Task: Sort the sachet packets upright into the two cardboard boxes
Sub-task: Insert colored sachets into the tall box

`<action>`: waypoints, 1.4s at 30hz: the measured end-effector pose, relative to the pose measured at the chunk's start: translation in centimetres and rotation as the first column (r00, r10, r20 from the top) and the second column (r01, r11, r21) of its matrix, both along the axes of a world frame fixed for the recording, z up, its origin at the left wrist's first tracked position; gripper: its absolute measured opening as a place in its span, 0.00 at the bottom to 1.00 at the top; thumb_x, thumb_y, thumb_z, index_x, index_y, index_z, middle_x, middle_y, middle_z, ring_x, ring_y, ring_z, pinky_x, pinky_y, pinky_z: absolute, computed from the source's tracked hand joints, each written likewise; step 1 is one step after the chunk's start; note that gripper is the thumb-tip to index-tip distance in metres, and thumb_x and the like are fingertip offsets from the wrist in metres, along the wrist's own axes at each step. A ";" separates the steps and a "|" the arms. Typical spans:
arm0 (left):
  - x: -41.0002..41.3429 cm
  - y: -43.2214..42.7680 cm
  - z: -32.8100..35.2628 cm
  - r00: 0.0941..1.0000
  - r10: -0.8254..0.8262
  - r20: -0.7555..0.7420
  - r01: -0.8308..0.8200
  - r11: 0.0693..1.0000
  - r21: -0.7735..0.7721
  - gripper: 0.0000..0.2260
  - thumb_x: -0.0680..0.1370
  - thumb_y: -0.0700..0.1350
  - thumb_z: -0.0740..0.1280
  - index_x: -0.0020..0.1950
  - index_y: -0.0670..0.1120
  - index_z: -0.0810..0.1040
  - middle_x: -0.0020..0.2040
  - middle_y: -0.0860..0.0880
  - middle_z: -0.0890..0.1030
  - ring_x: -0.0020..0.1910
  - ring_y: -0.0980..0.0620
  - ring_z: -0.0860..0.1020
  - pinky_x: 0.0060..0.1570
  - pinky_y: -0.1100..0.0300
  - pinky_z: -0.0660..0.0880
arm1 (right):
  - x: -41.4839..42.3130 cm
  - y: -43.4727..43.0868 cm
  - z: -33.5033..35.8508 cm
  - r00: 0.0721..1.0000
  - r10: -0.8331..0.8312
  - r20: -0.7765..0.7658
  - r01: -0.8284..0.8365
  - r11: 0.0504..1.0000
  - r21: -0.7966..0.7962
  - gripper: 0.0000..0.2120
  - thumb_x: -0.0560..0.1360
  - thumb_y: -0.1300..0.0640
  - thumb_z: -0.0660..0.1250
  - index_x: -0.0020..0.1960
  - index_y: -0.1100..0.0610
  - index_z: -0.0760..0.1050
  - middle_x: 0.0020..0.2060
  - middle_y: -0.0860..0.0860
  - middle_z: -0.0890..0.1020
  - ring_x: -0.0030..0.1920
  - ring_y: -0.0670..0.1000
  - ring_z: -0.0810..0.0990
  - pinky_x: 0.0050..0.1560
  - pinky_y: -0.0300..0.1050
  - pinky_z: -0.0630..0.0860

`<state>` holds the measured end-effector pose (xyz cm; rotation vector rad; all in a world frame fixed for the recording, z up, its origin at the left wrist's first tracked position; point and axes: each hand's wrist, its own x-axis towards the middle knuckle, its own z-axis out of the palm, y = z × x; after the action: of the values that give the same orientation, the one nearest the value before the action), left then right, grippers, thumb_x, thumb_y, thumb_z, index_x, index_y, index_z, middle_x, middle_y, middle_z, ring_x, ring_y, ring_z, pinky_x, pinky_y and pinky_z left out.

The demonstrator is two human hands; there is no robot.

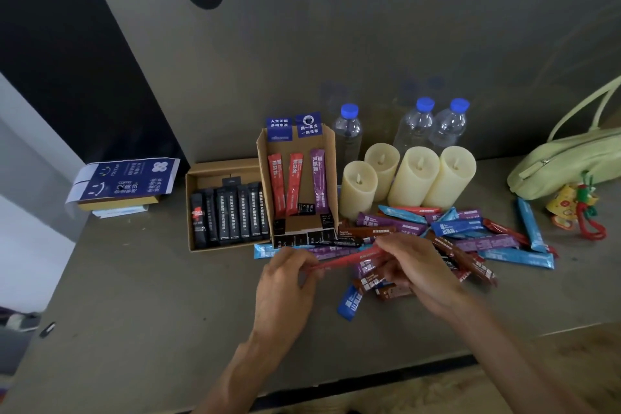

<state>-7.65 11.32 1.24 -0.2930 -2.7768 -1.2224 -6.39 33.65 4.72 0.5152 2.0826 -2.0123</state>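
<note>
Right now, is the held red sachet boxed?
Out: left hand and right hand hold the red sachet by its ends, in front of the taller box.

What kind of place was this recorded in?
Likely a personal desk in an office or home: a grey tabletop against a partition, with water bottles, candles and a handbag beside loose sachets.

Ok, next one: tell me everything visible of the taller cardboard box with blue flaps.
The taller cardboard box is plain brown card, standing on end, open face toward the camera, with two blue printed flaps on top and a low black-printed lip in front. Two red sachets and one purple sachet stand inside against its back. The flat box of black sachets sits beside it, candles on the other side.
</note>
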 end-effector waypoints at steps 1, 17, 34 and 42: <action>-0.1 -0.2 0.2 0.998 0.068 -0.002 -0.068 0.997 0.044 0.09 0.74 0.45 0.74 0.49 0.55 0.77 0.47 0.59 0.76 0.45 0.61 0.76 0.43 0.67 0.71 | 0.0 0.0 0.2 1.000 0.004 -0.014 -0.005 1.000 -0.027 0.09 0.79 0.58 0.66 0.52 0.65 0.79 0.38 0.59 0.79 0.34 0.55 0.74 0.28 0.41 0.64; -2.7 -0.3 2.9 0.976 -0.109 0.189 -0.016 0.826 0.564 0.15 0.77 0.36 0.70 0.61 0.50 0.77 0.49 0.52 0.83 0.49 0.53 0.82 0.49 0.60 0.79 | -0.4 -0.9 -0.6 0.996 -0.061 0.069 0.084 0.906 -0.415 0.10 0.79 0.62 0.62 0.54 0.67 0.79 0.35 0.58 0.78 0.28 0.49 0.74 0.24 0.37 0.70; -4.7 1.4 5.1 0.967 -0.181 0.177 0.062 0.846 0.530 0.05 0.77 0.37 0.70 0.49 0.46 0.83 0.43 0.52 0.85 0.46 0.54 0.83 0.49 0.61 0.79 | -1.6 -1.9 -1.1 0.992 0.015 0.122 0.033 0.924 -0.380 0.12 0.81 0.57 0.63 0.57 0.64 0.79 0.46 0.60 0.83 0.42 0.54 0.83 0.36 0.44 0.71; -5.3 2.7 3.2 0.964 -0.104 0.246 -0.022 0.886 0.463 0.03 0.77 0.39 0.70 0.45 0.47 0.82 0.41 0.53 0.85 0.43 0.57 0.84 0.47 0.63 0.79 | -2.6 -3.7 0.0 0.995 0.065 -0.077 -0.069 0.996 -0.049 0.06 0.79 0.60 0.68 0.52 0.62 0.81 0.43 0.57 0.86 0.42 0.58 0.86 0.34 0.45 0.74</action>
<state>-12.99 14.00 4.43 -0.1548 -2.5655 -2.0140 -8.97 29.96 4.70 0.3603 2.0546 -2.0719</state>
